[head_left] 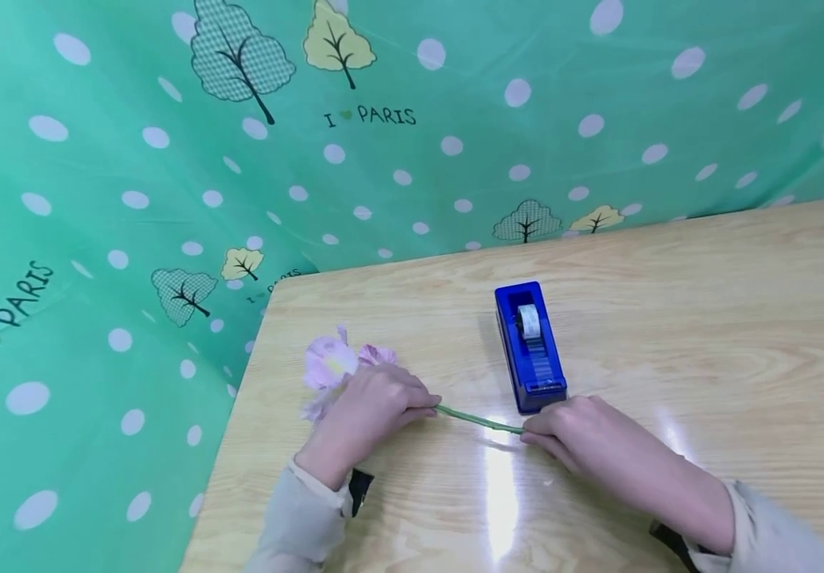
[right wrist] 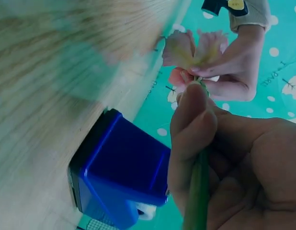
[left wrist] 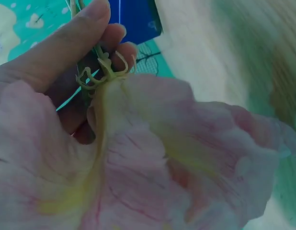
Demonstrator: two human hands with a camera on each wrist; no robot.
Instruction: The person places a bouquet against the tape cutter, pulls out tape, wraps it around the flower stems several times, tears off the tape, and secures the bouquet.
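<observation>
Pale pink flowers (head_left: 329, 362) with yellowish centres lie beside my left hand (head_left: 376, 402), at the left of the table. That hand pinches their green stem (head_left: 480, 419) close below the petals (left wrist: 153, 158), where thin curly green sepals (left wrist: 107, 72) show. Further along, my right hand (head_left: 584, 438) grips the same stem between thumb and fingers. The stem stretches between both hands, and in the right wrist view a thicker length of the green stem (right wrist: 198, 196) runs past the right palm. Part of the bloom is hidden behind the left hand in the head view.
A blue tape dispenser (head_left: 508, 350) with a roll of clear tape (head_left: 529, 321) stands just beyond the right hand. Around the wooden table (head_left: 705, 318) hangs a green dotted cloth (head_left: 455, 183) at the back and left.
</observation>
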